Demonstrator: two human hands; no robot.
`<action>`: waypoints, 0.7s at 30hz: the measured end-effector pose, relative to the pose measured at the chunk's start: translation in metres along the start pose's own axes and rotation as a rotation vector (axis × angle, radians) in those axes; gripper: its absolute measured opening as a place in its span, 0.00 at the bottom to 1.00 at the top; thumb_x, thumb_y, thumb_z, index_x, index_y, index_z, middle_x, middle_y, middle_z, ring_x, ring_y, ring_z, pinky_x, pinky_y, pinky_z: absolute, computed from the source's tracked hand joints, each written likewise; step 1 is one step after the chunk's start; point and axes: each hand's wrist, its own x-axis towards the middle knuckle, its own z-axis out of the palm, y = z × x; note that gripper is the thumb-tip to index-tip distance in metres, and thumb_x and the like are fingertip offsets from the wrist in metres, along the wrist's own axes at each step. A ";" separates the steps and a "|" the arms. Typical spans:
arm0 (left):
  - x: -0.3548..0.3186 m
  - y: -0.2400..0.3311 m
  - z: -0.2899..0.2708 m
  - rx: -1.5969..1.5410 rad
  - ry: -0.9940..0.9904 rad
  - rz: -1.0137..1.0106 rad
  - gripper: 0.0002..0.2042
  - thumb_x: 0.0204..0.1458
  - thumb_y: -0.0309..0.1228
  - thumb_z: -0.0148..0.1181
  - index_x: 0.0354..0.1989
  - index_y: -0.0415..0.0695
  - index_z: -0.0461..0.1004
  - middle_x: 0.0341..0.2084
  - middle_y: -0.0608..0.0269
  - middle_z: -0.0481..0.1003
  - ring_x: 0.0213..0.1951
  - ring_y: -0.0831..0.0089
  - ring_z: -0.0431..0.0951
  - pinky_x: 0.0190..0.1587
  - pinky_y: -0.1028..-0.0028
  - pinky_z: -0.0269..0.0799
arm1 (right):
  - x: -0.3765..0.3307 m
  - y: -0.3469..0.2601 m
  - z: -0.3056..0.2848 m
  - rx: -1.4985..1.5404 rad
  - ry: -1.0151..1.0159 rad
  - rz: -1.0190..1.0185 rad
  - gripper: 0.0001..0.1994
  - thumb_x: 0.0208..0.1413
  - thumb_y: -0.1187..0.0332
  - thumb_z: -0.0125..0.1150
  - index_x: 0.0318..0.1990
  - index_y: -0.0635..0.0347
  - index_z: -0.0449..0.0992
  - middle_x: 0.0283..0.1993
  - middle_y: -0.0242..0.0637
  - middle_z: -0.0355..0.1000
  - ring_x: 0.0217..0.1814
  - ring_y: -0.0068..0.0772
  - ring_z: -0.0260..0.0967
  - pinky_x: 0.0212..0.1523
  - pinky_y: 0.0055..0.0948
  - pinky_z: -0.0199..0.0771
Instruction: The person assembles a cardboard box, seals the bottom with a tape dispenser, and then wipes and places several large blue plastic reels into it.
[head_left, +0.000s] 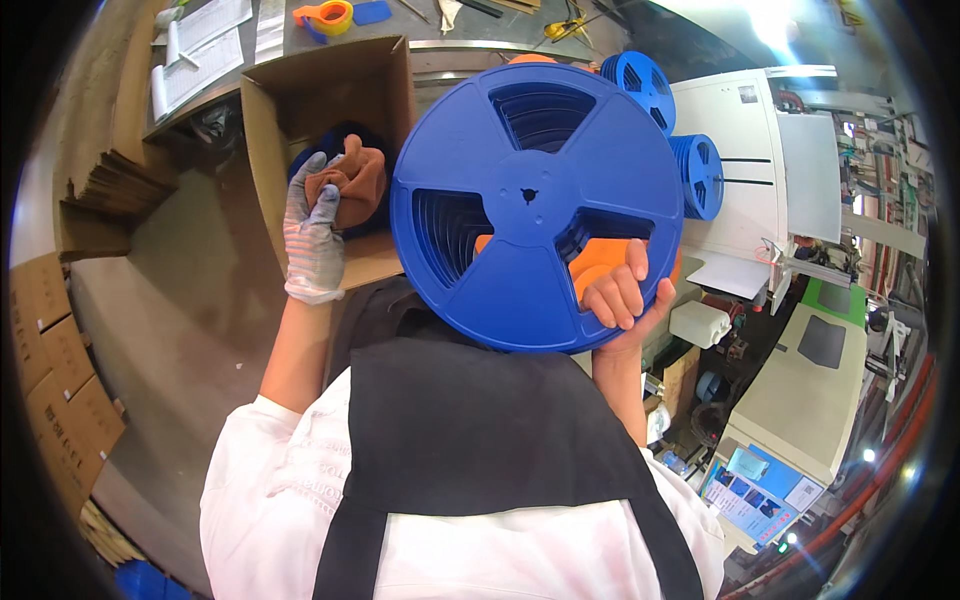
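A stack of large blue plastic reels faces me, with three cut-out windows and a small hub hole in the front one. My right hand, bare, grips it at the lower right, fingers hooked through a window and thumb at the rim. My left hand, in a grey-striped white glove, is closed on a crumpled brown cloth. That hand is over an open cardboard box, where a dark blue round thing shows partly behind the cloth. Orange parts show through the reel's window; their kind is hidden.
More blue reels stand on the right by a white machine cabinet. Tape rolls and papers lie on the far bench. Stacked cartons line the left. A beige-and-green machine stands at the right.
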 end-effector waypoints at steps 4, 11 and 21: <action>-0.018 -0.005 -0.004 0.516 -0.169 0.363 0.19 0.51 0.19 0.55 0.53 0.41 0.69 0.49 0.59 0.74 0.52 0.71 0.73 0.57 0.74 0.65 | 0.012 0.002 0.002 -0.006 0.039 0.005 0.15 0.57 0.57 0.56 0.37 0.57 0.61 0.15 0.24 0.56 0.13 0.17 0.54 0.17 0.21 0.57; -0.039 -0.010 0.016 1.045 -0.982 0.722 0.22 0.41 0.21 0.56 0.50 0.39 0.71 0.48 0.49 0.72 0.51 0.50 0.72 0.55 0.60 0.68 | 0.031 0.010 0.003 0.049 0.170 0.015 0.13 0.56 0.58 0.55 0.36 0.58 0.63 0.15 0.24 0.56 0.14 0.16 0.54 0.18 0.20 0.55; -0.036 -0.013 -0.002 0.841 -1.014 0.537 0.16 0.43 0.21 0.57 0.44 0.39 0.73 0.39 0.51 0.75 0.44 0.53 0.74 0.48 0.62 0.70 | 0.059 0.030 0.052 -0.450 0.669 -0.066 0.24 0.60 0.56 0.52 0.56 0.67 0.65 0.34 0.38 0.70 0.31 0.31 0.68 0.38 0.32 0.72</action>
